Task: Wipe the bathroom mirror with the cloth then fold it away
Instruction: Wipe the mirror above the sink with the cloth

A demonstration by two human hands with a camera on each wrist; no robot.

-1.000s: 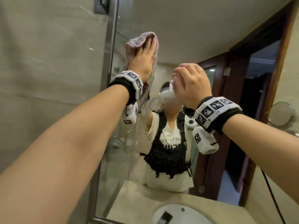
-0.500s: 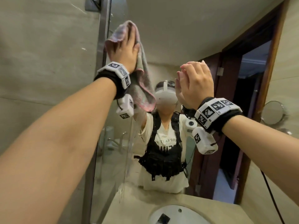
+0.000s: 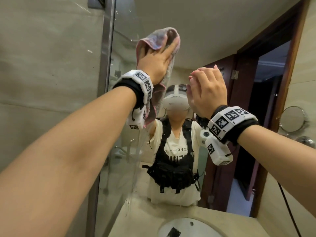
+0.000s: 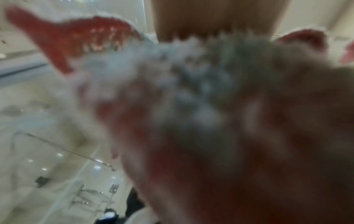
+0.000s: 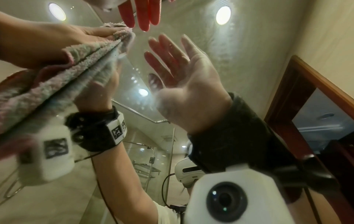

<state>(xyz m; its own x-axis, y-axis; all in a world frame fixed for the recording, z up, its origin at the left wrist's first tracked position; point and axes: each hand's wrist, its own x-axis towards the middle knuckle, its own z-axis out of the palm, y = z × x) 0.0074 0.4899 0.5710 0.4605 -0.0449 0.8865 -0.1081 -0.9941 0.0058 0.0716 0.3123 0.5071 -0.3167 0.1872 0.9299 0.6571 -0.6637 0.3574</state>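
A pink-and-grey terry cloth (image 3: 153,40) lies against the upper left of the bathroom mirror (image 3: 188,31). My left hand (image 3: 162,55) presses it flat to the glass with straight fingers, and a fold covers the fingertips. The rest of the cloth hangs down past my wrist. In the left wrist view the blurred cloth (image 4: 191,75) fills most of the picture. In the right wrist view the cloth (image 5: 67,72) and left hand (image 5: 57,39) meet their reflection. My right hand (image 3: 203,74) is raised to the right of the cloth. It holds nothing, and its straight fingers (image 5: 141,13) are close to the glass.
A metal strip (image 3: 106,82) borders the mirror on the left, next to a tiled wall (image 3: 51,65). Below are a stone counter (image 3: 136,219) and a white basin (image 3: 188,228). A round mirror (image 3: 292,118) hangs on the right wall. A dark wooden door (image 3: 222,82) shows in the reflection.
My left hand swept the cloth up and left, then back right and slightly down across the glass. The fingers of my right hand uncurled and now point up.
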